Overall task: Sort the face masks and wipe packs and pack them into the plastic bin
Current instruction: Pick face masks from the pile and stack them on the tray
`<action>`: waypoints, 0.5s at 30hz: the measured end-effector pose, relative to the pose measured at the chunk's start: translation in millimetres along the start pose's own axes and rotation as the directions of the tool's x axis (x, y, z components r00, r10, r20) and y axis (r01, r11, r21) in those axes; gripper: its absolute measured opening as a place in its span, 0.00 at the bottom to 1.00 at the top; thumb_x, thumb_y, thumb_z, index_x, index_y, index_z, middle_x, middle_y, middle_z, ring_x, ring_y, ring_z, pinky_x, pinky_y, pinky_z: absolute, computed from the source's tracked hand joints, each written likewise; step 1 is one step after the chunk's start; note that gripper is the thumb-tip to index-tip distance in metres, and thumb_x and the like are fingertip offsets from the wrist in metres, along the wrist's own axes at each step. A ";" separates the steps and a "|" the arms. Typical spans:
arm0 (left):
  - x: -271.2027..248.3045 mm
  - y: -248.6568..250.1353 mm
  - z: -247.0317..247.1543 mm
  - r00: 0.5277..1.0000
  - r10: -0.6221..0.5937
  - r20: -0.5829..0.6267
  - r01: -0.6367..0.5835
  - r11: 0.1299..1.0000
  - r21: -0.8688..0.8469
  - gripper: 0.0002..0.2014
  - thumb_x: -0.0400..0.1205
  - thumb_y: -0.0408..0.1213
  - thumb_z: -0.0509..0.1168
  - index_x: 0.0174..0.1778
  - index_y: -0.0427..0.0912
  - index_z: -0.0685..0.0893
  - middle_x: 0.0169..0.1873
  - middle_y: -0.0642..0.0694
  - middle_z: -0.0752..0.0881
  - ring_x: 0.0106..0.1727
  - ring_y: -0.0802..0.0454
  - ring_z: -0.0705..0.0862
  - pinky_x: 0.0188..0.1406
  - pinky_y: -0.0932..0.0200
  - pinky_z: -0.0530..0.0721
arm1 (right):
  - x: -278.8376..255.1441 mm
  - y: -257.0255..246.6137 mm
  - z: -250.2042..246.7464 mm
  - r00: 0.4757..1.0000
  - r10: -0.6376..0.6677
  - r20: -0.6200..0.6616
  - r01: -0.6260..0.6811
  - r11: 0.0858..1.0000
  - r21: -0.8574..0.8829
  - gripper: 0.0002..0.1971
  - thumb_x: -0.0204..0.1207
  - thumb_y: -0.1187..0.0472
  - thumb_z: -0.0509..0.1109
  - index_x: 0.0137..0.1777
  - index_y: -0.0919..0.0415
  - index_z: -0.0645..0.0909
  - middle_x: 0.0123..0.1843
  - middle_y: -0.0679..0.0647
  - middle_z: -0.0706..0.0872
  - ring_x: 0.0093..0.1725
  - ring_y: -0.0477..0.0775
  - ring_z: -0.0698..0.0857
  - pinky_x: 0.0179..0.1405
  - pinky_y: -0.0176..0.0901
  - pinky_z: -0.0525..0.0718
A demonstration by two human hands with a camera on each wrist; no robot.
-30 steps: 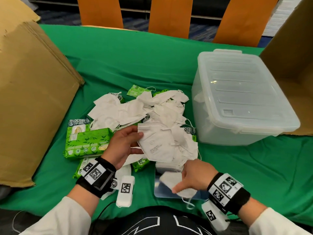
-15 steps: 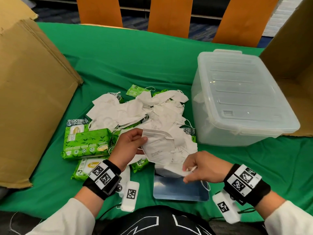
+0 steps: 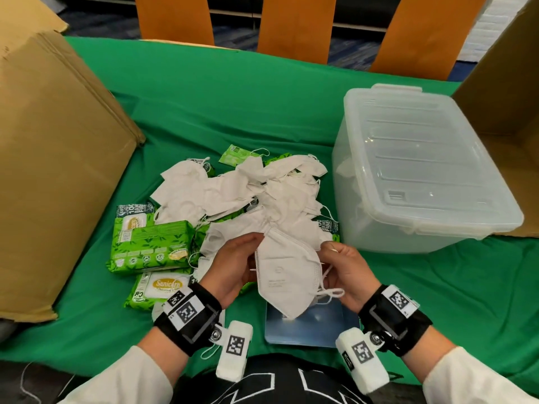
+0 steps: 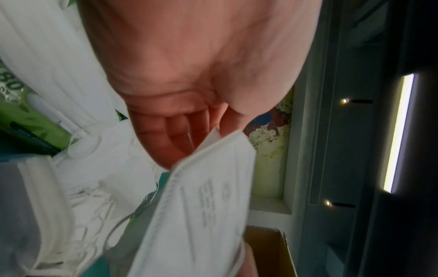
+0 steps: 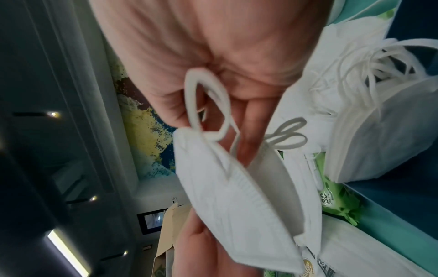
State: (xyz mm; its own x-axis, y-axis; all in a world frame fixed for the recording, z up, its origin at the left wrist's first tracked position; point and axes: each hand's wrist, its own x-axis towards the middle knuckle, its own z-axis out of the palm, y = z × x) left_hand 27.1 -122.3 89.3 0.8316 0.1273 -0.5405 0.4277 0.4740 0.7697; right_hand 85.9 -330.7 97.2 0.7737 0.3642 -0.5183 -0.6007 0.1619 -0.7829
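**Folded mask held between both hands above the bench's near edge**

Hands meet at the near edge of the green-covered bench (image 3: 291, 112). Left hand (image 3: 233, 269) takes the left edge of a folded white face mask (image 3: 284, 275) in a pinching grip; right hand (image 3: 345, 272) curls its grip round the mask's ear loops (image 3: 331, 293) on the opposite side. The mask hangs tilted, point downward, over a blue-grey tray (image 3: 309, 328). Behind it lies the heap of loose masks (image 3: 242, 191), with green wipe packs (image 3: 151, 246) to the left. The lidded plastic bin (image 3: 423, 170) stands to the right, apart from the heap; open cloth lies beyond the heap and right of the tray. Cardboard boxes (image 3: 58, 170) bound the left and right edges. Compared with half a second earlier, the right hand has risen from the tray to join the mask.
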 end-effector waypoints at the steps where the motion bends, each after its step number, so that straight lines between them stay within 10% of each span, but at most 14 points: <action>1: -0.7 1.5 1.6 1.000 -0.007 0.000 0.007 1.000 -0.023 0.12 0.89 0.40 0.63 0.51 0.43 0.93 0.51 0.36 0.91 0.43 0.45 0.89 0.39 0.54 0.83 | 1.6 2.5 -0.2 0.998 0.002 -0.056 -0.002 1.000 0.001 0.25 0.77 0.77 0.68 0.25 0.55 0.64 0.25 0.54 0.66 0.18 0.48 0.69 0.16 0.35 0.72; 4: -3.2 3.5 5.2 0.999 0.006 0.038 -0.007 1.000 0.030 0.15 0.89 0.47 0.63 0.61 0.44 0.90 0.56 0.40 0.93 0.50 0.45 0.90 0.49 0.48 0.85 | 3.4 6.4 2.3 0.988 0.000 -0.153 0.007 0.999 0.047 0.22 0.78 0.77 0.67 0.25 0.59 0.70 0.24 0.56 0.71 0.18 0.49 0.73 0.16 0.37 0.72; 10: -2.3 1.6 0.3 0.967 0.199 0.157 -0.243 0.902 0.358 0.17 0.79 0.22 0.74 0.64 0.37 0.87 0.57 0.43 0.93 0.61 0.45 0.90 0.63 0.51 0.88 | -4.1 1.6 8.1 0.996 0.013 -0.089 -0.010 0.999 0.034 0.18 0.78 0.74 0.68 0.28 0.61 0.72 0.25 0.54 0.72 0.24 0.50 0.74 0.23 0.39 0.74; 15: 2.1 11.9 -16.3 0.975 0.193 0.108 -0.220 0.895 0.389 0.24 0.73 0.30 0.76 0.66 0.45 0.86 0.60 0.47 0.92 0.63 0.47 0.89 0.68 0.46 0.84 | -3.8 7.3 -11.3 0.974 -0.203 -0.103 0.154 0.919 -0.363 0.13 0.67 0.52 0.79 0.49 0.55 0.83 0.54 0.50 0.91 0.50 0.47 0.87 0.50 0.44 0.82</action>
State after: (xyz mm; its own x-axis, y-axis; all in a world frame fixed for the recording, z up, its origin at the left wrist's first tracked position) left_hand 28.2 -102.2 91.8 0.9318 0.1222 -0.3417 0.3371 0.0574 0.9397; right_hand 80.9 -341.4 89.6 0.8961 0.2277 -0.3809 -0.3603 -0.1278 -0.9240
